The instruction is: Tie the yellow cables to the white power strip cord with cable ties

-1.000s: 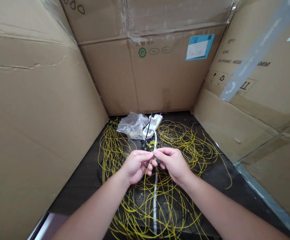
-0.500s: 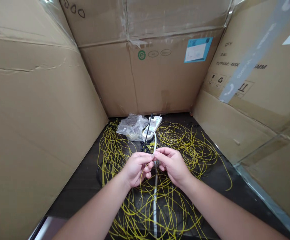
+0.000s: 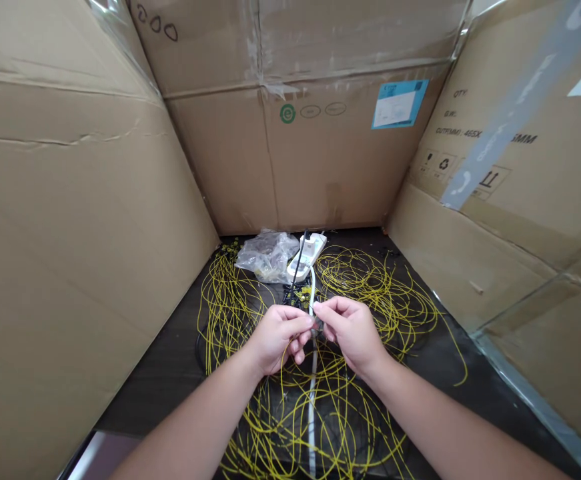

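My left hand [image 3: 281,339] is closed in a pinch on a yellow wire [image 3: 283,373], which hangs down from its fingers. Close beside it on the right, my right hand [image 3: 347,328] pinches something too small to make out between thumb and forefinger. The fingertips of both hands nearly meet above a white cable [image 3: 313,393]. Just beyond the hands lies a pile of small black and yellow parts [image 3: 303,295]. Loose yellow wires [image 3: 375,287] spread over the dark table on both sides and below my wrists.
A white power strip [image 3: 313,250] with a black cord [image 3: 299,263] lies at the back, beside a crumpled clear plastic bag [image 3: 266,257]. Large cardboard boxes stand at the left [image 3: 85,220], back [image 3: 320,167] and right [image 3: 510,247] like walls.
My fingertips have come slightly apart, the right hand shifting a little to the right. The whole view has also moved slightly.
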Available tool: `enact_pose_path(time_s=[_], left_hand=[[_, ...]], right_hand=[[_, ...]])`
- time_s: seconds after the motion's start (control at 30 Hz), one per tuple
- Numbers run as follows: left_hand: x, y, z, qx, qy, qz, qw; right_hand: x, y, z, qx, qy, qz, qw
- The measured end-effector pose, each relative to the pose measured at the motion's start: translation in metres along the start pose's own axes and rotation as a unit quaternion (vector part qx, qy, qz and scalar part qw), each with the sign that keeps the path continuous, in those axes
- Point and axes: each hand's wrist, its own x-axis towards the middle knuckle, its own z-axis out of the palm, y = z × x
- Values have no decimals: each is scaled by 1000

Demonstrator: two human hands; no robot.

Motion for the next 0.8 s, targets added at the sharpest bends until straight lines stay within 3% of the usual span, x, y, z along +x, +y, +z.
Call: enact_pose_path(time_s=[0.23,0.43,0.5,0.57,0.6,0.67,0.73,0.8], left_hand=[[-1,-1,3,20,5,18,1000],[-4,1,1,8,-26,6,1000],[-6,3,0,14,-54,9,998],[-9,5,-1,16,-92,15,996],[-11,6,-2,11,-115,17,993],[-14,8,-4,-4,-161,20,987],[-17,9,-6,-19,-199,20,980],[-19,10,-9,-27,-224,21,974]], right_hand=[[-2,-4,-2,-77,-13,-30,997],[5,-6,-10,3,-60,-25,998],[12,-12,-13,-31,-45,-55,997],[22,-25,-12,-142,-38,-132,980],[29,-33,-9,-213,-46,-184,959],[45,-49,5,-358,-98,-283,884],[64,-62,24,-510,-184,-313,780],[84,-67,46,-669,-258,-267,644]])
